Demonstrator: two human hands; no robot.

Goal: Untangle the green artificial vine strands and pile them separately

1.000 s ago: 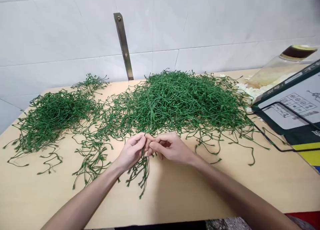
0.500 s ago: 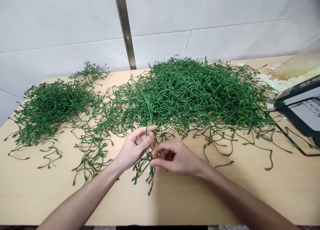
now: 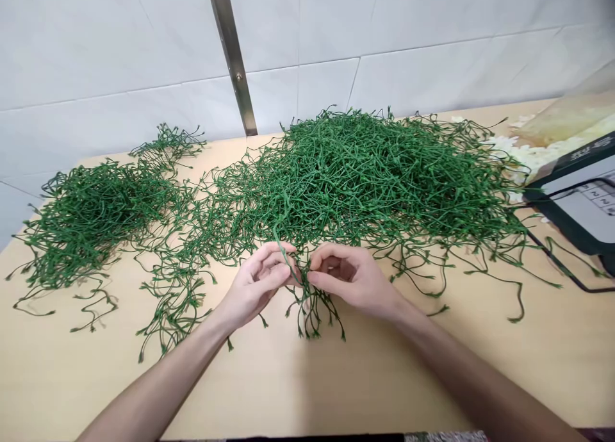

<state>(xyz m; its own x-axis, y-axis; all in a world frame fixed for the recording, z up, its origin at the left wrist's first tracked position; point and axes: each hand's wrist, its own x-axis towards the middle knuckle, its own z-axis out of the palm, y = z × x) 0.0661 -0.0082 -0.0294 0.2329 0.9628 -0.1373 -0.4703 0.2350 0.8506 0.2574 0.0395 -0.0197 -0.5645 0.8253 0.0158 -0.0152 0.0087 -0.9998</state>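
Note:
My left hand (image 3: 259, 285) is closed, thumb against fingers, on a thin green artificial stem (image 3: 279, 240) that sticks up above it. Just to the right, my right hand (image 3: 358, 278) pinches a small bunch of green artificial stems (image 3: 314, 307) at thumb and fingertips. Their forked ends hang down toward the table. Both hands are close together, in front of a large tangled pile of the same stems (image 3: 384, 173). The fingers partly hide where the stem and the bunch are gripped.
A smaller stem pile (image 3: 100, 205) lies at the left, with loose stems (image 3: 175, 301) between. On the right stand a dark-framed device (image 3: 576, 205) with a cable (image 3: 562, 269) and white flowers (image 3: 523, 154). A tiled wall (image 3: 144, 45) bounds the table (image 3: 230, 391) behind.
My right hand has shifted up and to the right, and the hanging bunch has moved the same way. My left hand stays nearly in place, its single stem now leaning left.

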